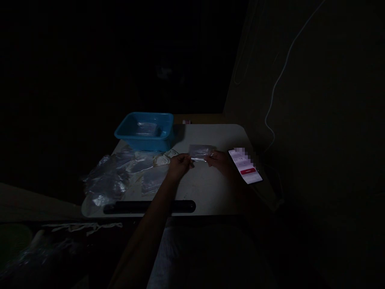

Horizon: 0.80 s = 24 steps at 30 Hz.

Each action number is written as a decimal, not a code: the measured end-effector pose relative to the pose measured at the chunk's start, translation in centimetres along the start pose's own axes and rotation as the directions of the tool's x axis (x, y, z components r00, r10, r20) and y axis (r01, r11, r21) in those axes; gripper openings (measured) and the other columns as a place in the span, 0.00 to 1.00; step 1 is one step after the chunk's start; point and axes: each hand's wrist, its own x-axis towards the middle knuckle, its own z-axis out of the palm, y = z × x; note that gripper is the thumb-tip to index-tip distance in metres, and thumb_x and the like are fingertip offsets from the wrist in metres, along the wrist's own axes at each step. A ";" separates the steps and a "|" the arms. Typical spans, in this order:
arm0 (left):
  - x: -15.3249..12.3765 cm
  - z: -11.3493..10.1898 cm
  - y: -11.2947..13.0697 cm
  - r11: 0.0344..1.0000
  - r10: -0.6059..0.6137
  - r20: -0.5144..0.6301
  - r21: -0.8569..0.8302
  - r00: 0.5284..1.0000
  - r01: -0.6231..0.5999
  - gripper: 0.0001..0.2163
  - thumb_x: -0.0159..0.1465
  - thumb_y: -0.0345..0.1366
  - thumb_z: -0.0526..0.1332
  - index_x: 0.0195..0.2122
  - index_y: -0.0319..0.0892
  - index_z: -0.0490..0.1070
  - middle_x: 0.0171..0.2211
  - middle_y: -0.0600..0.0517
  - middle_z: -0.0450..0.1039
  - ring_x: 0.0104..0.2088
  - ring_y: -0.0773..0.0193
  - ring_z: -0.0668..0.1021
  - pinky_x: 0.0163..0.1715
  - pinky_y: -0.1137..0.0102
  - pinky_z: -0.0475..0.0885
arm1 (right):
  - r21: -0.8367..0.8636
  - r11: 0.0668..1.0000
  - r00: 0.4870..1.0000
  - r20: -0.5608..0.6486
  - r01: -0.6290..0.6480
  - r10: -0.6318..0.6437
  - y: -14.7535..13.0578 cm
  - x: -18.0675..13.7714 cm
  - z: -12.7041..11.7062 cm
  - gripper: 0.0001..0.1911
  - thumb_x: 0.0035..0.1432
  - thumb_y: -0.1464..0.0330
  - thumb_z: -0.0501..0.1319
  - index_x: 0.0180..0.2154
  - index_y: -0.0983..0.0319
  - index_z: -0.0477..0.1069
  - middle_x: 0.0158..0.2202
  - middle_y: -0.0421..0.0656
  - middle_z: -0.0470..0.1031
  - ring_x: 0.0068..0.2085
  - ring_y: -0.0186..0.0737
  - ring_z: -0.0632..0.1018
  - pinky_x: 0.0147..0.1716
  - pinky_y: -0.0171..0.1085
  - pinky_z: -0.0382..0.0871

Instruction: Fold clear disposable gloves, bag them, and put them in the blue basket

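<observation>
A small clear plastic bag (200, 151) is stretched between my two hands, above the middle of the white table (210, 188). My left hand (179, 165) pinches its left end, and my right hand (217, 159) grips its right end with bent fingers. To the left lies a loose heap of clear plastic (106, 182), with flatter clear bags (152, 180) beside my left forearm. A blue plastic basin (144, 140) stands behind them, holding more clear plastic packets (146, 129). Darkness blurs the finer details.
A lit phone (246, 166) lies at the table's right edge, close to my right forearm. Along the front edge runs a black strip (180, 206). A white cable (273, 94) hangs down the right wall. Behind the table sits a small pinkish object (186, 121).
</observation>
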 end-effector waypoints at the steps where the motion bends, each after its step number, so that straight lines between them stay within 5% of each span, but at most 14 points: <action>1: 0.0 0.0 -0.1 1.000 0.010 0.005 0.001 1.000 -0.010 0.14 0.53 0.46 0.59 0.22 0.39 0.69 0.15 0.54 0.68 0.17 0.70 0.70 0.20 0.75 0.63 | 0.013 1.000 1.000 0.004 -0.001 0.001 0.0 -0.1 -0.1 0.12 0.45 0.61 0.58 0.21 0.63 0.66 0.18 0.37 0.65 0.22 0.30 0.65 0.21 0.31 0.55; 15: -0.6 0.3 0.6 0.997 -0.065 -0.019 0.034 0.998 0.066 0.08 0.48 0.39 0.59 0.20 0.39 0.67 0.14 0.56 0.68 0.15 0.72 0.67 0.16 0.77 0.58 | 0.197 0.980 0.991 -0.127 -0.003 0.029 3.5 1.0 -0.2 0.16 0.47 0.56 0.57 0.29 0.63 0.68 0.18 0.35 0.63 0.21 0.29 0.63 0.20 0.30 0.53; 24: -0.6 0.4 0.7 0.996 -0.053 -0.040 0.067 0.998 0.056 0.06 0.47 0.37 0.59 0.20 0.39 0.68 0.14 0.56 0.67 0.15 0.71 0.68 0.17 0.76 0.60 | 0.080 0.997 0.980 -0.200 0.006 0.010 2.6 0.3 -0.2 0.17 0.49 0.55 0.56 0.28 0.63 0.69 0.18 0.35 0.64 0.21 0.30 0.64 0.20 0.30 0.56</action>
